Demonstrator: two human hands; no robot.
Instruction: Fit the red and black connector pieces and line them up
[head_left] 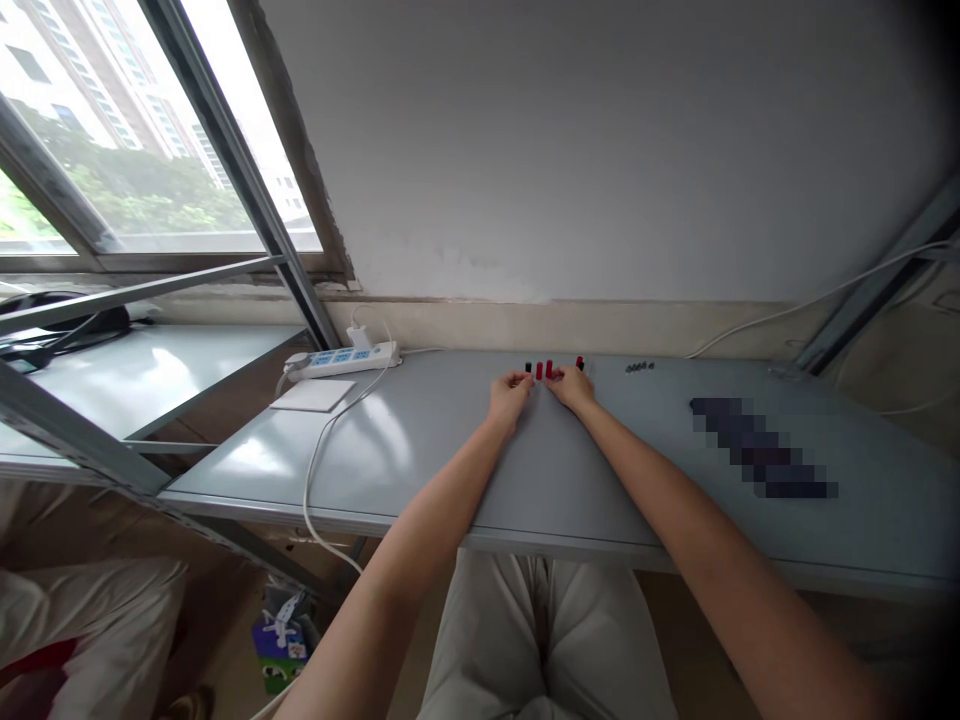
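Observation:
Toward the back of the grey table, my left hand point(512, 396) has its fingers drawn together, the tips beside a small black piece point(529, 367). Whatever is between those fingers is too small to make out. My right hand point(573, 386) is closed just to the right, its thumb and fingertips on a small red piece point(549, 366). Another red piece point(539, 370) stands in the gap between the two hands. Behind the right hand a red and black piece point(580, 362) is partly hidden by the knuckles.
Several small dark metal bits point(640, 367) lie right of my hands. A pixelated dark object point(761, 450) is at the table's right. On the left are a white power strip point(341, 360), a flat white square point(313, 396) and a white cable point(309, 480) running over the front edge.

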